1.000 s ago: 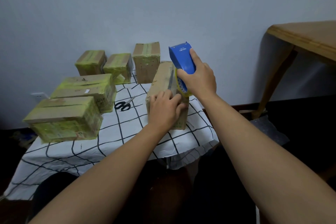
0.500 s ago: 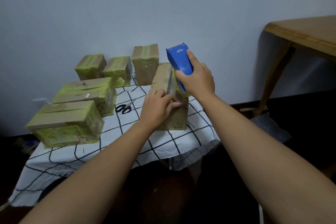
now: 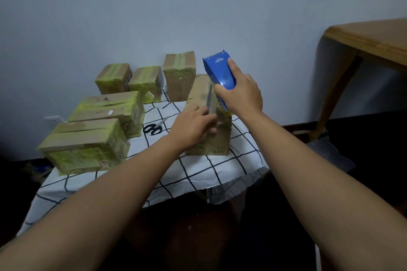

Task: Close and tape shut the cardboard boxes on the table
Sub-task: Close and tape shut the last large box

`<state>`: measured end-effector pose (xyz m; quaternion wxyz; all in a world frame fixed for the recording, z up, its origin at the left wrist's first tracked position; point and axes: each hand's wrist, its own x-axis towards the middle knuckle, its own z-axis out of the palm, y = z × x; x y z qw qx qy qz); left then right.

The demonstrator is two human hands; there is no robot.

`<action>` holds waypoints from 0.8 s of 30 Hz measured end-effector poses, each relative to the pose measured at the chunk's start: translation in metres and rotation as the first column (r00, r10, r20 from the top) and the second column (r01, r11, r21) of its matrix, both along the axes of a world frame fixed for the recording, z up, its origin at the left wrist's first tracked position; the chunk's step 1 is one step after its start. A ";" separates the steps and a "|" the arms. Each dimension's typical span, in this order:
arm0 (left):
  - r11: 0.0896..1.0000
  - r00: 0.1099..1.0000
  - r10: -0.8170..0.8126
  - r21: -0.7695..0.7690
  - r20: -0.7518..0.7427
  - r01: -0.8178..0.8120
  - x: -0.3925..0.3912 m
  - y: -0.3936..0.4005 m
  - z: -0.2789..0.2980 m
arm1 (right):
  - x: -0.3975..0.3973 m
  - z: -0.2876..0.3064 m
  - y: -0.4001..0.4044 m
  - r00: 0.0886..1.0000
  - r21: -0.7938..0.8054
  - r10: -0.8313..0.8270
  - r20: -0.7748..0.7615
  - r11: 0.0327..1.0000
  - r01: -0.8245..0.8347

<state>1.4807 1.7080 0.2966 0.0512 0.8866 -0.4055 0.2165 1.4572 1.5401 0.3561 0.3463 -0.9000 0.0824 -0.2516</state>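
In the head view the right hand (image 3: 241, 94) grips the blue tape dispenser (image 3: 220, 71) tilted above the cardboard box (image 3: 211, 136) at the table's (image 3: 220, 174) right edge, apparently so a strip of tape (image 3: 211, 100) stays taut, while the left hand (image 3: 193, 126) lies with curled fingers on that box's near top edge, likely pinning the tape end, though a true pinch cannot be told. Left of that box lie black scissors (image 3: 154, 127), then two large taped boxes (image 3: 94, 134); behind it three smaller taped boxes (image 3: 145, 79) line the wall, none blocking the tape's path.
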 end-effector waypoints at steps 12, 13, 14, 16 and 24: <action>0.977 0.996 0.086 -0.193 -0.027 -0.090 -0.001 0.010 -0.009 | -0.004 -0.001 -0.004 1.000 0.017 -0.008 0.009 1.000 0.007; 0.959 0.993 0.095 -0.262 -0.075 -0.111 0.002 0.014 -0.009 | -0.003 -0.003 -0.005 1.000 0.031 -0.004 0.011 1.000 0.003; 0.945 0.990 0.095 -0.302 -0.107 -0.124 0.005 0.016 -0.010 | -0.003 -0.004 -0.005 1.000 0.044 0.001 0.015 0.999 -0.001; 0.944 0.987 0.107 -0.301 -0.123 -0.139 0.005 0.015 -0.012 | 0.000 -0.004 -0.005 1.000 0.046 0.004 0.022 0.999 -0.005; 0.953 0.992 0.124 -0.277 -0.013 -0.122 0.000 0.014 -0.023 | 0.001 -0.005 -0.003 1.000 0.015 0.006 0.021 1.000 -0.007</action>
